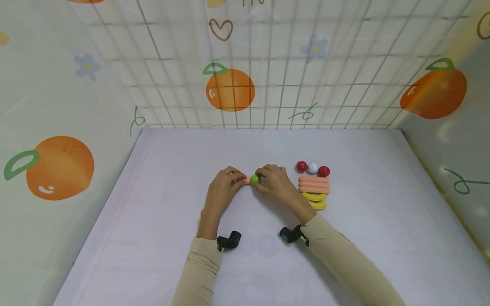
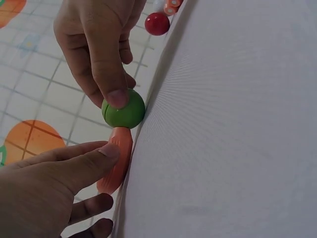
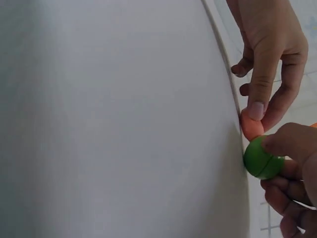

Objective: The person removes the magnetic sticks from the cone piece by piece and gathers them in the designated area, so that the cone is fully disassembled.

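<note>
My left hand (image 1: 223,189) pinches a short orange-pink ridged stick (image 2: 123,161) between thumb and fingers. Its far end touches a green ball (image 2: 130,113), which my right hand (image 1: 278,183) holds between thumb and fingers. A seam line runs round the ball, visible in both wrist views. Both pieces are low at the white tabletop near its middle; in the head view most of the stick is hidden by my left fingers. From the right wrist, the stick (image 3: 251,126) and the ball (image 3: 261,161) appear end to end.
Right of my right hand lie two red balls (image 1: 301,166) with a white ball (image 1: 313,168) between them. Nearer are three orange-pink sticks (image 1: 314,185) side by side, then two yellow banana-shaped pieces (image 1: 317,205). A patterned cloth wall (image 1: 268,97) stands behind the table.
</note>
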Action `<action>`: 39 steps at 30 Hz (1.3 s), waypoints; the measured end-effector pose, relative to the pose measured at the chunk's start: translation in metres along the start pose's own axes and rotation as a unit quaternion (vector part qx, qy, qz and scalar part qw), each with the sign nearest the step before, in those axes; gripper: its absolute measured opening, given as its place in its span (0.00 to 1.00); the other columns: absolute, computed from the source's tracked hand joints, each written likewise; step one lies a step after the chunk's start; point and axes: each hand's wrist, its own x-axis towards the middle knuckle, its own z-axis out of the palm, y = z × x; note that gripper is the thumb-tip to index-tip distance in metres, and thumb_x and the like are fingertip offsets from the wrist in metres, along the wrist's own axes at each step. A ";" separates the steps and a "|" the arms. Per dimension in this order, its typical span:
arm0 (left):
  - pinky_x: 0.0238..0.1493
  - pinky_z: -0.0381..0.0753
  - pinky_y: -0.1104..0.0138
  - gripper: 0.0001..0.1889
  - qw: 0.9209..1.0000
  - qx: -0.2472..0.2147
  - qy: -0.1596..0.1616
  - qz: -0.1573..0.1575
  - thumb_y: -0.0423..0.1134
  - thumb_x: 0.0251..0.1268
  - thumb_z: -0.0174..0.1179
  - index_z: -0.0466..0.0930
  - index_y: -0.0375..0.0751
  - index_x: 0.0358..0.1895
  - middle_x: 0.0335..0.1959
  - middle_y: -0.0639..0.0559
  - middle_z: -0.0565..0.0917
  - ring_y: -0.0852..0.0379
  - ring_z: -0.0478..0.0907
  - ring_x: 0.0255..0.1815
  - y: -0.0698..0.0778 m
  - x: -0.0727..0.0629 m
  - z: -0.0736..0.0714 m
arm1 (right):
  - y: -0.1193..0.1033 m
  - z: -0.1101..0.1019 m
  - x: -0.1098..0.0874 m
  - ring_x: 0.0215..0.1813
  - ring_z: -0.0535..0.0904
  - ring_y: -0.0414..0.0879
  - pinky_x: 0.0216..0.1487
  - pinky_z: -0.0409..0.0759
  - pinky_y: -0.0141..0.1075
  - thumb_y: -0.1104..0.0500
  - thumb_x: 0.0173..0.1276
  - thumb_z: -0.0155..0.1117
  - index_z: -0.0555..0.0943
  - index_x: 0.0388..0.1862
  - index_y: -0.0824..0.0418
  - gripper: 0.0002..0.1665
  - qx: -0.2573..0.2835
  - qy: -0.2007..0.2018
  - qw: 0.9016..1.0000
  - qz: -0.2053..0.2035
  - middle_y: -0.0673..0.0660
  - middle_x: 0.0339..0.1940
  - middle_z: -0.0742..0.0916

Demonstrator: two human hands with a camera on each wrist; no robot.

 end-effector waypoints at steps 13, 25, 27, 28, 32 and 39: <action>0.32 0.78 0.66 0.11 1.000 0.007 -0.014 0.005 0.46 0.59 0.70 0.91 0.48 0.43 0.42 0.59 0.84 0.60 0.77 0.35 0.004 0.001 -0.002 | -0.001 -0.017 -0.010 0.45 0.79 0.50 0.46 0.69 0.47 0.54 0.58 0.74 0.86 0.42 0.59 0.15 -0.034 0.016 0.999 -0.031 0.54 0.41 0.86; 0.35 0.78 0.65 0.11 0.999 -0.012 -0.022 -0.023 0.47 0.61 0.70 0.91 0.51 0.44 0.42 0.63 0.83 0.62 0.77 0.37 0.003 -0.001 -0.002 | 0.029 -0.055 -0.022 0.48 0.77 0.51 0.47 0.62 0.46 0.57 0.60 0.74 0.85 0.47 0.60 0.16 -0.024 0.036 0.999 -0.010 0.54 0.46 0.85; 0.35 0.78 0.65 0.11 0.999 -0.016 -0.023 -0.027 0.47 0.61 0.70 0.91 0.51 0.44 0.42 0.63 0.83 0.62 0.77 0.38 0.003 -0.001 -0.002 | 0.034 -0.058 -0.024 0.48 0.77 0.51 0.47 0.62 0.46 0.57 0.61 0.74 0.85 0.48 0.60 0.17 -0.026 0.034 0.999 -0.001 0.54 0.46 0.86; 0.35 0.78 0.64 0.11 0.999 -0.016 -0.024 -0.028 0.47 0.61 0.70 0.91 0.51 0.44 0.43 0.63 0.83 0.62 0.77 0.38 0.003 -0.001 -0.002 | 0.037 -0.059 -0.024 0.48 0.76 0.51 0.47 0.62 0.46 0.57 0.62 0.74 0.85 0.48 0.60 0.17 -0.028 0.034 0.999 0.002 0.54 0.46 0.86; 0.35 0.77 0.65 0.11 0.999 -0.018 -0.025 -0.033 0.47 0.61 0.70 0.91 0.51 0.44 0.43 0.63 0.82 0.62 0.76 0.37 0.002 -0.002 -0.002 | 0.044 -0.064 -0.024 0.43 0.75 0.51 0.46 0.62 0.47 0.57 0.61 0.75 0.85 0.48 0.61 0.17 -0.034 0.041 0.999 0.010 0.55 0.45 0.86; 0.35 0.77 0.66 0.11 0.999 -0.021 -0.027 -0.036 0.48 0.60 0.70 0.91 0.52 0.44 0.42 0.64 0.82 0.63 0.76 0.37 0.002 -0.001 -0.002 | 0.060 -0.068 -0.023 0.46 0.74 0.52 0.50 0.61 0.51 0.57 0.62 0.74 0.84 0.49 0.61 0.17 -0.044 0.027 0.998 0.035 0.56 0.45 0.85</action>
